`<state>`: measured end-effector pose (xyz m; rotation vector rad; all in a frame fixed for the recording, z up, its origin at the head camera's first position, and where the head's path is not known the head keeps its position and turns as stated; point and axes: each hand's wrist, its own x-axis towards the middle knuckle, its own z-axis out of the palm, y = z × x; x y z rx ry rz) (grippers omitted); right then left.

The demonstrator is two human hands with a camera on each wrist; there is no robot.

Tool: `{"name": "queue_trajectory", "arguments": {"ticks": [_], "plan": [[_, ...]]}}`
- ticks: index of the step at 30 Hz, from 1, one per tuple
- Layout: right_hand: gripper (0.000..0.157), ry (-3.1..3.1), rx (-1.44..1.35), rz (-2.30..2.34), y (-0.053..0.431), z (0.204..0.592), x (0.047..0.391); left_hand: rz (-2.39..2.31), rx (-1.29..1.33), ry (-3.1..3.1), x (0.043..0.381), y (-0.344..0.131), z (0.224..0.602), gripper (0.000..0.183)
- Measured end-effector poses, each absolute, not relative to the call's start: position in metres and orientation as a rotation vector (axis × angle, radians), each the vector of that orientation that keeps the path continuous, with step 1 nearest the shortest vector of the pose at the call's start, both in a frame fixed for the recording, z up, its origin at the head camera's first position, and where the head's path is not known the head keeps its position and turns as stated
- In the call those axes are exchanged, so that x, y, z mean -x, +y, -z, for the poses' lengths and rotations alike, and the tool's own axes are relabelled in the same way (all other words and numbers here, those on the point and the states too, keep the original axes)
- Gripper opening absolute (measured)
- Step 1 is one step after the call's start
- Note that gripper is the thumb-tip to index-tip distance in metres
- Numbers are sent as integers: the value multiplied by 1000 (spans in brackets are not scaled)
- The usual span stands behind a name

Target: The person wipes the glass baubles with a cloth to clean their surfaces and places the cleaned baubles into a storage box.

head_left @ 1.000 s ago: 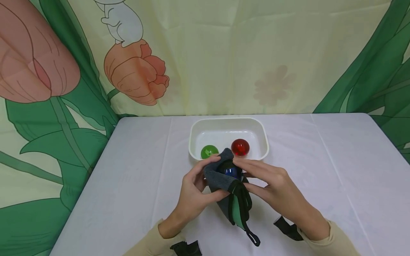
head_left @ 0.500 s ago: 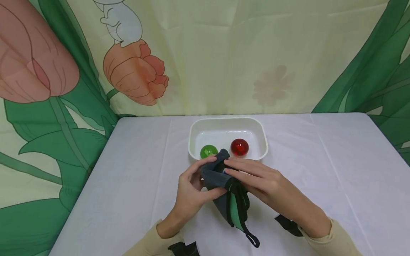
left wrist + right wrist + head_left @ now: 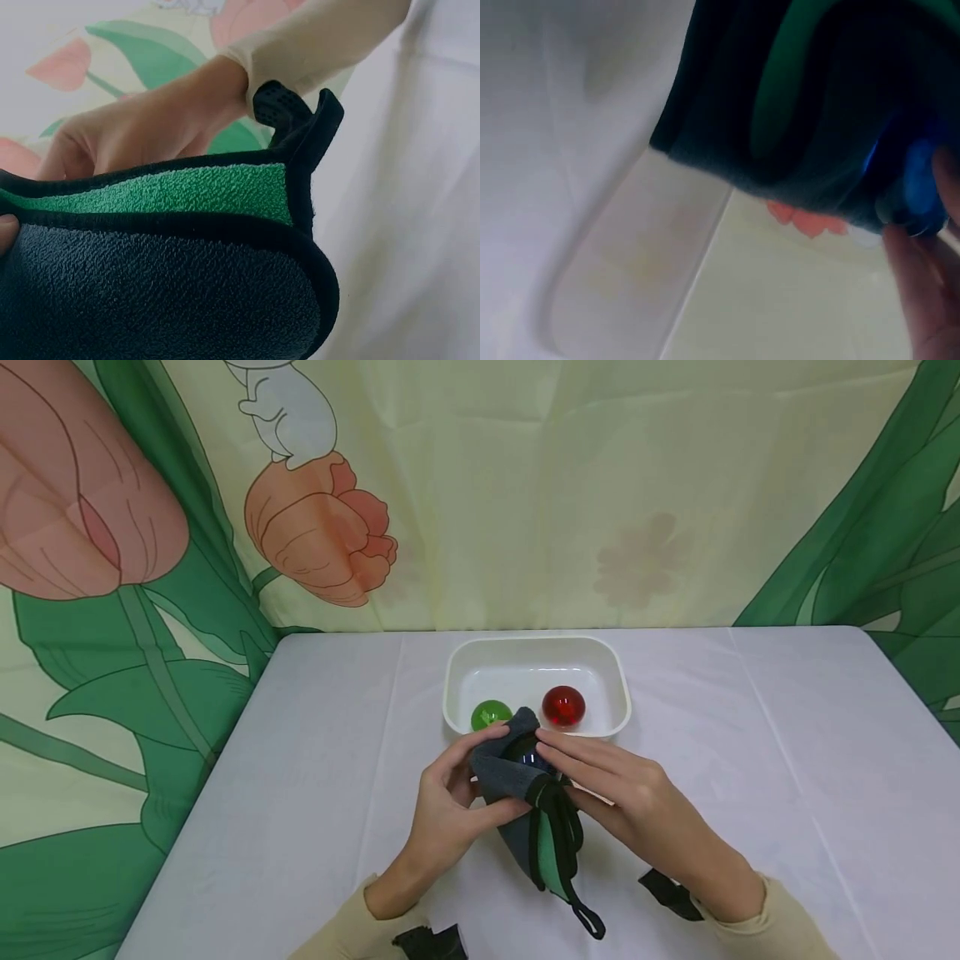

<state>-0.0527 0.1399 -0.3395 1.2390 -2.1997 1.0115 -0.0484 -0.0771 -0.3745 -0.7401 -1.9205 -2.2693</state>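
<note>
A grey-blue terry cloth (image 3: 501, 778) with black edging and a green reverse side is folded around a dark blue, shiny ball (image 3: 528, 752). My left hand (image 3: 438, 818) grips the cloth from the left, thumb in front and fingers behind. From the other side, my right hand (image 3: 626, 781) holds the ball between its fingertips and thumb at the cloth's opening. The right wrist view shows fingertips on the glossy blue ball (image 3: 919, 180). In the left wrist view the cloth (image 3: 157, 289) hides most of the left hand. A black loop (image 3: 588, 920) dangles from the cloth's lower corner.
Behind the hands, a white rectangular tray (image 3: 536, 647) stands on the white-covered table (image 3: 322, 760). Inside it lie a green ball (image 3: 490, 713) and a red ball (image 3: 564, 706), near its front wall. A printed curtain (image 3: 495, 510) hangs behind the table.
My right fingers slide over the ball, covering it almost wholly half a second ago and now showing part of it again. The cloth and left hand shift slightly left from one second ago.
</note>
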Motion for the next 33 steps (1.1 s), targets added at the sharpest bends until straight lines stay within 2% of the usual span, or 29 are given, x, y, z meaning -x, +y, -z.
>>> {"name": "queue_trajectory", "arguments": {"ticks": [7,12,21,29,33], "plan": [[47,-2394,-1083,-1211,143,341,51,2380,686,-1896,50,-77,375,62],[48,-2299,-1203,-1102,142,339,56,2442,650,-1869,52,-78,372,61],[38,-2100,-1358,-1028,140,333,58,2438,704,-1901,52,-80,370,61],[50,-2271,-1133,-1142,144,341,53,2366,762,-1871,52,-77,371,61],[50,-2263,-1148,-1114,144,341,54,2358,756,-1861,51,-76,371,61]]}}
